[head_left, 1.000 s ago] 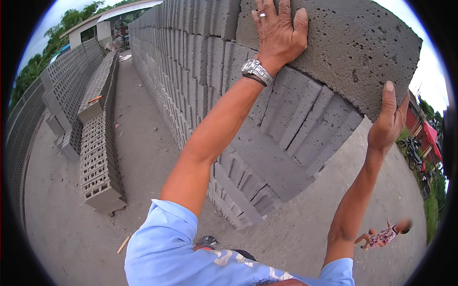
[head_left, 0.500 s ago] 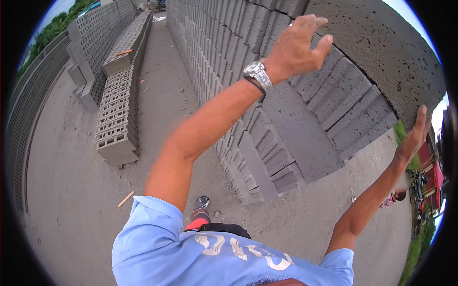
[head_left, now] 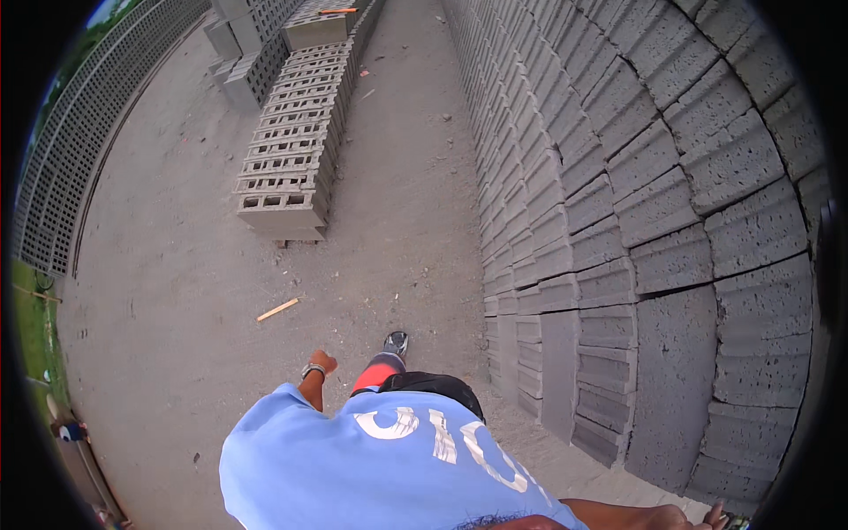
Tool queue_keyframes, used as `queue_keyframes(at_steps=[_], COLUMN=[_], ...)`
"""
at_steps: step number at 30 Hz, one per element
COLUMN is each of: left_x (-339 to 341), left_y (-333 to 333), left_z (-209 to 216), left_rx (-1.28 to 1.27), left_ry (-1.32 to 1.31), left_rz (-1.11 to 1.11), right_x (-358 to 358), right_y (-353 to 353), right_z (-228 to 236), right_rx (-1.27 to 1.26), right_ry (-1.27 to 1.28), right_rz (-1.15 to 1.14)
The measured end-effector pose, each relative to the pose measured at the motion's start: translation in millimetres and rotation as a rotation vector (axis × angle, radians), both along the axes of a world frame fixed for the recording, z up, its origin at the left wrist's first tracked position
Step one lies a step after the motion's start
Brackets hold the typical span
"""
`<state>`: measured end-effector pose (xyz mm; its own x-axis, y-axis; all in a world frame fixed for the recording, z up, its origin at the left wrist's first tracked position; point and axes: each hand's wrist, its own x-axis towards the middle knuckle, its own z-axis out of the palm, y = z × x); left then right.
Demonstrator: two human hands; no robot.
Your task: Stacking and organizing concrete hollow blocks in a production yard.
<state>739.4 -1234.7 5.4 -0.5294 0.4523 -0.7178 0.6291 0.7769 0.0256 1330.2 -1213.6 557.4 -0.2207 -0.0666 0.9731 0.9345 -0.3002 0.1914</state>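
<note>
My left hand hangs low beside my body, over the bare ground, with a silver watch on its wrist. Its fingers are curled under and mostly hidden, and I cannot tell whether they hold anything. At the lower right edge, my right hand is partly cut off, near the bottom corner of the tall stack of grey concrete blocks. Its visible fingers look apart. Whether it touches the blocks I cannot tell.
A low row of hollow blocks stands ahead to the left, with an orange strip on its higher part. Another long block wall curves along the far left. A wooden stick lies on the grey ground.
Both raised hands have come down from beside the stack's top: the left to my side, the right to the lower right edge. The view has swung, showing more of the stack's side.
</note>
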Motion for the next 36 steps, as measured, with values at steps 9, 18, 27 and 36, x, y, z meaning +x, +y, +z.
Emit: queue_keyframes(at_steps=[9,18,27,36], left_x=[-48,-16,-104,-186], left_y=[115,393,477,609], left_z=[-32,54,52,1], left_rx=[0.068,0.557,0.416,0.334], left_ry=[-0.412,-0.541,-0.403,-0.423], left_rz=[0.391,0.385,0.886,0.902], right_x=[-117,-114,-248,-409], right_y=[238,292,716,1026], right_z=[-427,-596,-540,-501], right_rx=[-1.275,-2.461,-2.119,-1.932], right_ry=[1.244,1.811,1.816,1.413], right_rz=[0.47,-0.014,0.431,0.743])
